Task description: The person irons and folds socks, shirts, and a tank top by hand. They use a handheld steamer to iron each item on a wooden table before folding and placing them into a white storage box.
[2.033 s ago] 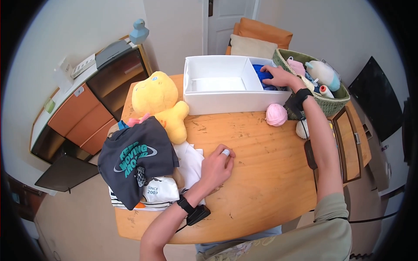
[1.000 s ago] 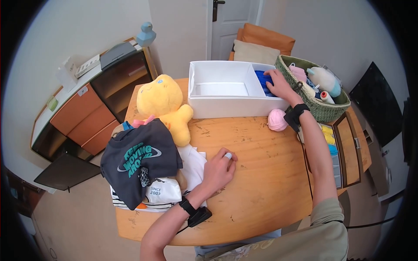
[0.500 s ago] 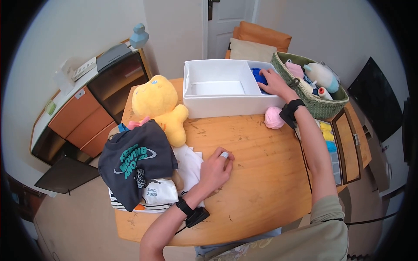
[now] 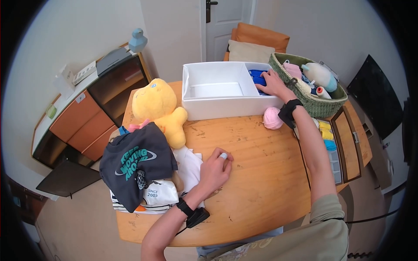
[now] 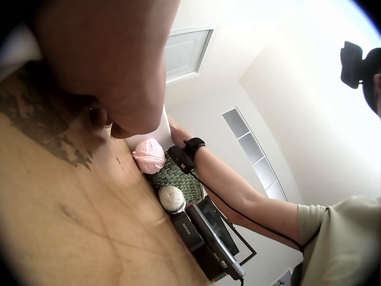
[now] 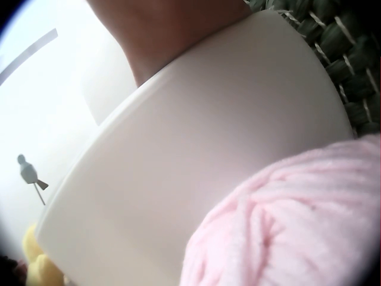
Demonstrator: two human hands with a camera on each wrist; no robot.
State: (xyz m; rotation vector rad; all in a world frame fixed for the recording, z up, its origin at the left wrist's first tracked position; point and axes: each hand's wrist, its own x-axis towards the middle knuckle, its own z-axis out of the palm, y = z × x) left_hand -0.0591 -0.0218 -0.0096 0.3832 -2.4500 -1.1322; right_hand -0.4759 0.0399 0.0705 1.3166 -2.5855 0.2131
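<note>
My right hand (image 4: 275,85) reaches over the rim of a white box (image 4: 233,106), into its narrow right compartment. Its spread fingers rest on a blue item (image 4: 257,77) lying there; part of that item is covered by the hand. In the right wrist view the box wall (image 6: 196,143) hides the fingers. Outside the box, below the right wrist, sits a pink ball of yarn (image 4: 273,118). My left hand (image 4: 215,170) rests on the wooden table with loosely bent fingers, holding nothing, next to a white cloth (image 4: 190,162). One of its fingers wears a pale band.
A yellow plush toy (image 4: 155,102) and a dark grey shirt (image 4: 130,163) lie at the left. To the box's right stands a green woven basket (image 4: 320,106) with toys and thread. An open-lidded case (image 4: 334,163) and a white yarn ball (image 5: 172,199) are at the right.
The right hand stays in the right compartment, its fingers shifting over the blue item, and more blue now shows beside them. The left hand stays in place. The head view shifts slightly.
</note>
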